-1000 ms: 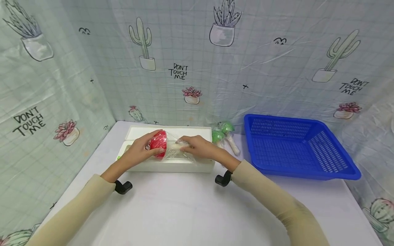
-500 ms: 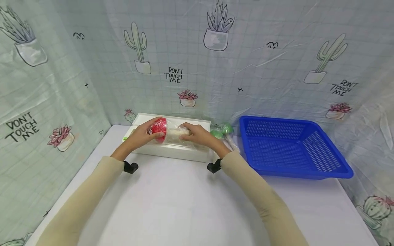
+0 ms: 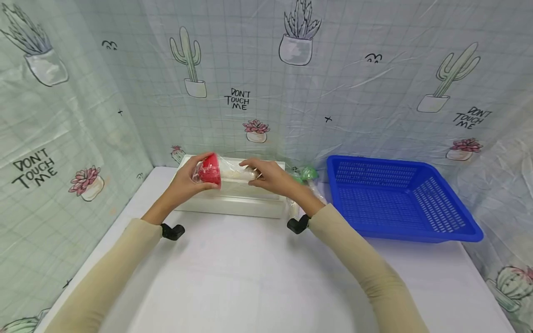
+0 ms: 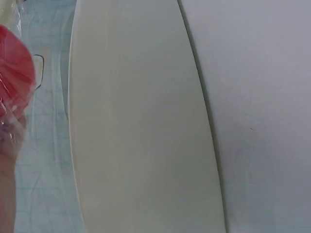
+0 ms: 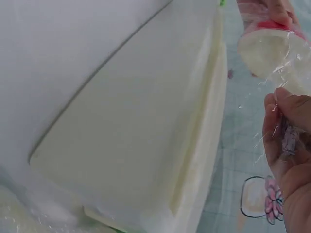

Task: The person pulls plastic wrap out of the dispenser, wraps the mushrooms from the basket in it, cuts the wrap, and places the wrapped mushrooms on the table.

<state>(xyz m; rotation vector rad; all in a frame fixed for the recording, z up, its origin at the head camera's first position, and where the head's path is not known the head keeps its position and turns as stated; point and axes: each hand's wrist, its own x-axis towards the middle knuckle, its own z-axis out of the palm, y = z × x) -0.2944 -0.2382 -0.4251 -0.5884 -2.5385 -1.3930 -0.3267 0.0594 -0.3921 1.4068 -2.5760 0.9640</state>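
A red-capped toy mushroom [image 3: 210, 170] with a pale stem, wrapped in clear plastic, lies sideways between both hands over a long white box [image 3: 233, 206]. My left hand [image 3: 181, 186] grips the red cap from the left, with the thumb along its near side. At the other end my right hand [image 3: 272, 179] pinches the stem end and its wrap between thumb and fingers. The right wrist view shows the cap's pale underside [image 5: 267, 51] and the crinkled film running to the right fingertips. Only a strip of the red cap [image 4: 14, 70] appears in the left wrist view.
Green-capped toy mushrooms [image 3: 309, 173] in plastic lie right of the box, partly behind the right wrist. A blue perforated basket [image 3: 385, 235] stands farther right. A printed curtain [image 3: 266, 83] hangs behind the white table [image 3: 233, 277].
The white box has shifted back toward the curtain. Both hands have moved back and up with the red-capped mushroom, and the right fingers have slid to its stem end.
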